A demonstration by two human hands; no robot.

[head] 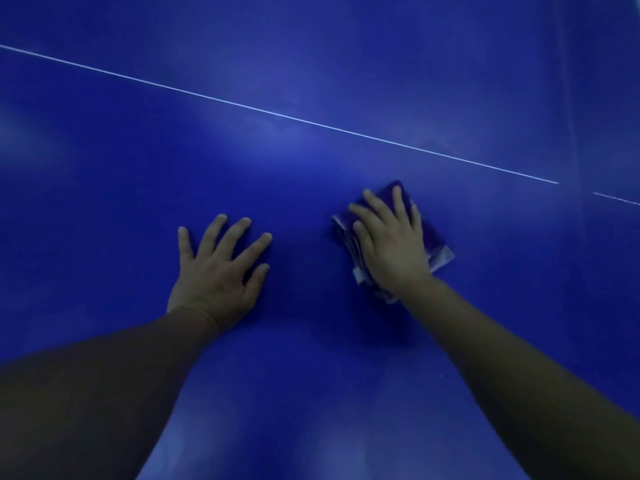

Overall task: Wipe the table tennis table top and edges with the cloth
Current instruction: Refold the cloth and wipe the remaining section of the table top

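— Two hands are on the blue bench (311,375) now. How will the cloth (438,244) handle, do you think?

— I judge it soft and light, with no stiffness. It is folded into a thick pad, so it should slide easily on this smooth top, but the layers can slip apart if I press only at one corner.

— So where do I take hold of it?

— From above, with the flat palm on the middle, as my right hand (391,247) does at this moment. The fingers are spread and extended, not curled; the hand presses the cloth down and does not pinch it.

— Where exactly does the cloth lie?

— Under the right hand, flat on the bench. Its dark far corner shows beyond the fingertips, and pale folded edges come out at both sides of the palm. It is on the near side of the white line (277,114), apart from it.

— And the other hand?

— My left hand (216,271) lies open, fingers spread, flat on the bare bench. It holds nothing and is well apart from the cloth; I think it only supports my weight.
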